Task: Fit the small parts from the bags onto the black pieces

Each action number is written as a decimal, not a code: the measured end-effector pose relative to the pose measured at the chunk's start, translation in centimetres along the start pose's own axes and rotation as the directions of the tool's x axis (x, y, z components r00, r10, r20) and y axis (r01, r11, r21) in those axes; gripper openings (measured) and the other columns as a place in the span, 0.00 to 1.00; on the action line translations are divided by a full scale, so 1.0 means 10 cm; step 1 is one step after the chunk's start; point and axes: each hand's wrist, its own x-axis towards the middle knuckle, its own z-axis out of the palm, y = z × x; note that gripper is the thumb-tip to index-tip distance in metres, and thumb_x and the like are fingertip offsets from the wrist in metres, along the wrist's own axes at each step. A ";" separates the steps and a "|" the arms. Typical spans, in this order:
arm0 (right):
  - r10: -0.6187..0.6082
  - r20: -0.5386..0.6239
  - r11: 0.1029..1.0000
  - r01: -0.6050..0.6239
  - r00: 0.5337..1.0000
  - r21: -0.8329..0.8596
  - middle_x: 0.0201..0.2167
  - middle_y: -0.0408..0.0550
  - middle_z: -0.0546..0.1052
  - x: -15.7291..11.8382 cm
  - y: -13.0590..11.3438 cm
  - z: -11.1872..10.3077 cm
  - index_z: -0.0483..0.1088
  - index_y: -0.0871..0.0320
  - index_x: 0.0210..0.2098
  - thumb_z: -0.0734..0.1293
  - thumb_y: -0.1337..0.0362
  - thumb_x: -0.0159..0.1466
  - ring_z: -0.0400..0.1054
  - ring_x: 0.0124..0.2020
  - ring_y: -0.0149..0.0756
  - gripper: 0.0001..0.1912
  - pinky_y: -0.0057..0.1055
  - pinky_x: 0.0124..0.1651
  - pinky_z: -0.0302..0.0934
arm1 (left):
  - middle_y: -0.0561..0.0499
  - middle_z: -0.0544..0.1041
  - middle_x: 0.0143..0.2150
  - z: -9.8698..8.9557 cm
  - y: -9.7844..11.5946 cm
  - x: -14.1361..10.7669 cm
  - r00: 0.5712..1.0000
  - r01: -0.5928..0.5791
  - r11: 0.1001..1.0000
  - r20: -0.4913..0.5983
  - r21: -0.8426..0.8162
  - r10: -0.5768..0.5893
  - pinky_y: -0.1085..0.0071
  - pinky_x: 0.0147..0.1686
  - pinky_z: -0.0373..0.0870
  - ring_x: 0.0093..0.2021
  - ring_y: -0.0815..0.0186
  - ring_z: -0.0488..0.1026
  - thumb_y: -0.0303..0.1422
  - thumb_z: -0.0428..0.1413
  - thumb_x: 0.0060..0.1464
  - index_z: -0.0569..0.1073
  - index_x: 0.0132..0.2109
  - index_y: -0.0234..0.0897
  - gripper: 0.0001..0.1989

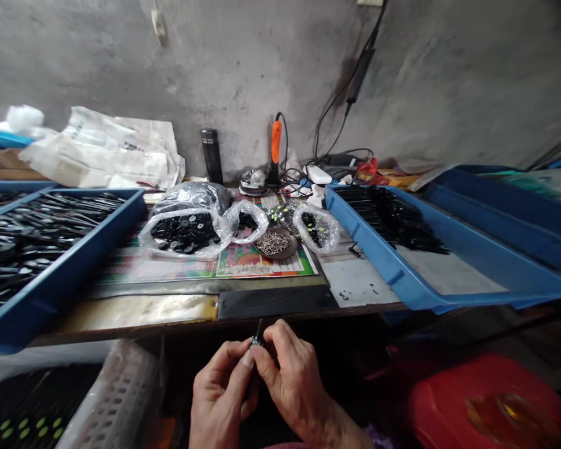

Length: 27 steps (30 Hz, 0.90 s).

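Observation:
Just below the bench's front edge, my left hand (222, 390) and my right hand (292, 377) meet, fingertips pinched together. Between them is a small dark part with a thin shaft (260, 328) pointing up; my fingers cover the rest of it, so its kind cannot be made out. Both hands are closed on this part. Beyond them on the bench lies a round dish of small metal screws or pins (275, 243). Around the dish are an open plastic bag of black round pieces (186, 234), a smaller bag (249, 223) and a bag of black pieces with yellow-green spots (315, 227).
A blue tray of dark, slender metal pieces (70, 274) stands left, and another blue tray (402, 274) with black parts stands right. Behind are an orange-handled tool (275, 142), a black flask (211, 156) and cables. Below are a white basket (121, 393) and a red object (486, 399).

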 end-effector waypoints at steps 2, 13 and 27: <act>0.011 0.014 1.000 -0.011 1.000 -0.010 0.22 0.41 0.66 0.01 0.03 0.02 0.61 0.56 0.28 0.53 0.59 0.75 0.62 0.21 0.30 0.19 0.26 0.27 0.53 | 0.58 0.63 0.18 0.02 0.00 -0.01 1.000 -0.017 1.000 -0.014 0.012 0.017 0.81 0.16 0.50 0.17 0.77 0.55 0.46 0.68 0.44 0.78 0.32 0.33 0.19; 0.129 0.099 0.982 -0.141 0.987 0.128 0.24 0.40 0.67 -0.01 0.01 -0.01 0.62 0.56 0.32 0.59 0.52 0.72 0.64 0.24 0.30 0.16 0.25 0.28 0.55 | 0.59 0.62 0.19 -0.03 -0.05 0.02 1.000 0.011 1.000 0.005 -0.011 -0.011 0.82 0.16 0.51 0.18 0.78 0.54 0.46 0.68 0.45 0.78 0.34 0.33 0.19; 0.303 0.248 0.851 -0.378 0.920 0.364 0.28 0.38 0.69 -0.01 0.01 -0.02 0.59 0.58 0.57 0.66 0.56 0.65 0.66 0.23 0.29 0.24 0.23 0.26 0.58 | 0.57 0.65 0.19 -0.03 -0.04 0.02 0.999 0.017 1.000 0.038 0.012 -0.017 0.81 0.16 0.52 0.17 0.78 0.56 0.48 0.68 0.45 0.79 0.33 0.33 0.20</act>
